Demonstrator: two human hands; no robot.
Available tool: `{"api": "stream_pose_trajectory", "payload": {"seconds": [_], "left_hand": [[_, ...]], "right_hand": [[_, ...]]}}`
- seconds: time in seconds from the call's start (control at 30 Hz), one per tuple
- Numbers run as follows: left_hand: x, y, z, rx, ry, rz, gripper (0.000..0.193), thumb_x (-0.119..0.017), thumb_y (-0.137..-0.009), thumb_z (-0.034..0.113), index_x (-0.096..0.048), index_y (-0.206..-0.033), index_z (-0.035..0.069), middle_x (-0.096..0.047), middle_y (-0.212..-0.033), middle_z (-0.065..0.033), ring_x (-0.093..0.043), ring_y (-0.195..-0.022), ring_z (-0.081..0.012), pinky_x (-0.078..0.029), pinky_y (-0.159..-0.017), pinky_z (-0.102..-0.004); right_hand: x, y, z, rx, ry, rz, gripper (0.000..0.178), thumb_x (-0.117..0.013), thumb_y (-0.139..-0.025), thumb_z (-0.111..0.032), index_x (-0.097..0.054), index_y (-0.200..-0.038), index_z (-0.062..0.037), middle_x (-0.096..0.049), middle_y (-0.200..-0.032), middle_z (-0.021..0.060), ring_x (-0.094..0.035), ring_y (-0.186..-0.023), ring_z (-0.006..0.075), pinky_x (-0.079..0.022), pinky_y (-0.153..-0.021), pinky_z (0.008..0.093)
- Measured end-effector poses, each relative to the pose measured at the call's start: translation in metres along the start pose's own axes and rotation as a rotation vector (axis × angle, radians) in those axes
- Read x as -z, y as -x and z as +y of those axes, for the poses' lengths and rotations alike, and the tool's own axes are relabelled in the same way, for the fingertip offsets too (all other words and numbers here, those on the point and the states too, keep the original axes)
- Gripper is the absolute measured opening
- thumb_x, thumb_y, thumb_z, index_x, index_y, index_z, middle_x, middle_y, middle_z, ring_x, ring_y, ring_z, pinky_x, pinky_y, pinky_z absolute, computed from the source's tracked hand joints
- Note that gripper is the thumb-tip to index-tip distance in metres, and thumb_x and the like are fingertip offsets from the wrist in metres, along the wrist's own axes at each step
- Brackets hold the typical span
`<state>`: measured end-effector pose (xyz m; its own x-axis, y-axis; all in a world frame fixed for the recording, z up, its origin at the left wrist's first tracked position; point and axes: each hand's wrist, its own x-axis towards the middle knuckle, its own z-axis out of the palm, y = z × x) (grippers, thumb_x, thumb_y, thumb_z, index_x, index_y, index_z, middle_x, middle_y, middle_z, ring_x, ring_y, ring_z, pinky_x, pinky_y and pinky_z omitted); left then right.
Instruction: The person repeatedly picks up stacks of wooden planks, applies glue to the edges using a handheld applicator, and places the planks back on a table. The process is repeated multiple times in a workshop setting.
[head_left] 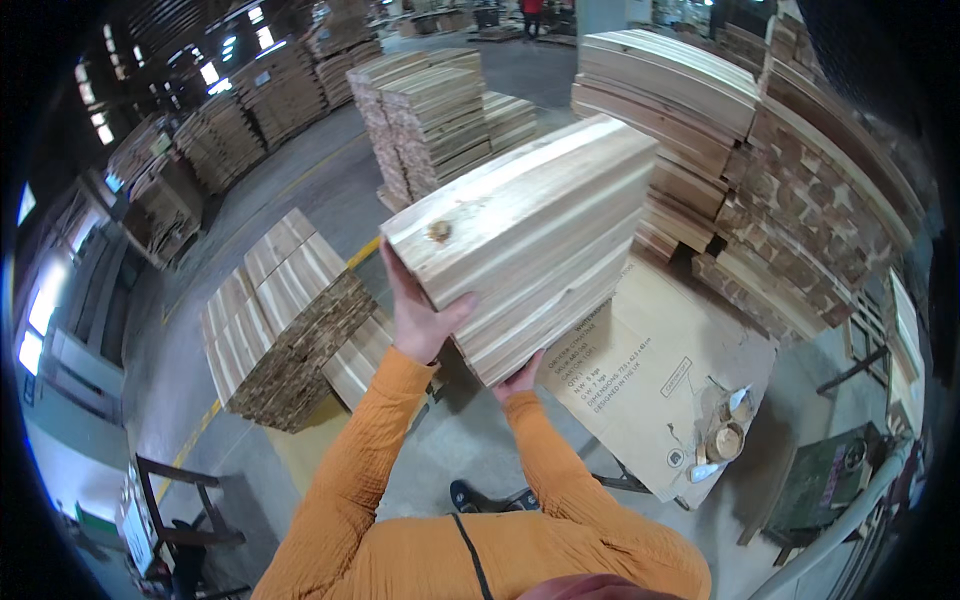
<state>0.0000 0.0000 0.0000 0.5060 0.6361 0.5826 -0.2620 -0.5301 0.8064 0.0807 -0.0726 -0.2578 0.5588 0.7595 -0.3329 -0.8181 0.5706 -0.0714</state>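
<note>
In front of me is a thick stack of pale wooden boards, tilted, with a dark knot on its top board. My left hand grips the stack's near left end, thumb on the side face and fingers round the end. My right hand is under the lower near edge of the same stack, its fingers partly hidden by the boards. The stack's far end hangs above or rests over a cardboard-covered table; whether it touches there I cannot tell.
On the cardboard sit a small bowl of tan material and white-ended tools. A board pile stands left, another stack ahead, and tall lumber stacks right. A dark green metal box and a wooden chair flank me.
</note>
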Motion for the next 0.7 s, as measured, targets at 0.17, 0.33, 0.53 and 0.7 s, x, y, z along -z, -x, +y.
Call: {"api": "stream_pose_trajectory", "payload": {"seconds": [0.17,0.33,0.53,0.7], "left_hand": [[0.014,-0.004,-0.021,0.058,-0.036,0.099,0.130,-0.086,-0.053,0.035,0.003,-0.142,0.001,-0.015,-0.144,-0.0210,-0.023,-0.132,-0.0292,-0.022,-0.108,-0.0370],[0.050,0.043,0.003,0.085,-0.087,0.170,0.116,-0.080,-0.058,0.029,-0.003,-0.140,-0.002,-0.026,-0.135,-0.0218,-0.032,-0.124,-0.0313,-0.027,-0.105,-0.0391],[0.109,0.079,0.018,0.341,0.316,0.350,0.093,-0.074,-0.067,0.006,-0.013,-0.138,0.003,-0.038,-0.127,-0.0167,-0.043,-0.116,-0.0260,-0.037,-0.099,-0.0365],[0.168,0.128,-0.055,0.334,0.344,0.475,0.101,-0.079,-0.064,0.016,-0.010,-0.136,0.000,-0.032,-0.130,-0.0200,-0.033,-0.124,-0.0265,-0.027,-0.105,-0.0357]], "right_hand": [[-0.001,-0.010,-0.014,0.110,0.043,0.036,0.087,-0.046,-0.072,-0.075,-0.031,-0.138,-0.0213,-0.033,-0.142,0.0045,-0.035,-0.126,0.0293,-0.034,-0.101,0.0481],[0.006,0.022,0.009,-0.124,0.152,0.119,0.088,-0.044,-0.071,-0.076,-0.033,-0.138,-0.0196,-0.035,-0.140,0.0078,-0.034,-0.127,0.0288,-0.033,-0.100,0.0500],[0.025,0.083,0.038,-0.051,0.313,0.174,0.084,-0.036,-0.079,-0.071,-0.025,-0.141,-0.0165,-0.031,-0.142,0.0101,-0.032,-0.128,0.0306,-0.029,-0.103,0.0492],[0.020,0.086,0.033,0.015,0.534,-0.038,0.077,-0.027,-0.084,-0.065,-0.023,-0.142,-0.0144,-0.026,-0.145,0.0107,-0.029,-0.131,0.0304,-0.026,-0.107,0.0429]]}}
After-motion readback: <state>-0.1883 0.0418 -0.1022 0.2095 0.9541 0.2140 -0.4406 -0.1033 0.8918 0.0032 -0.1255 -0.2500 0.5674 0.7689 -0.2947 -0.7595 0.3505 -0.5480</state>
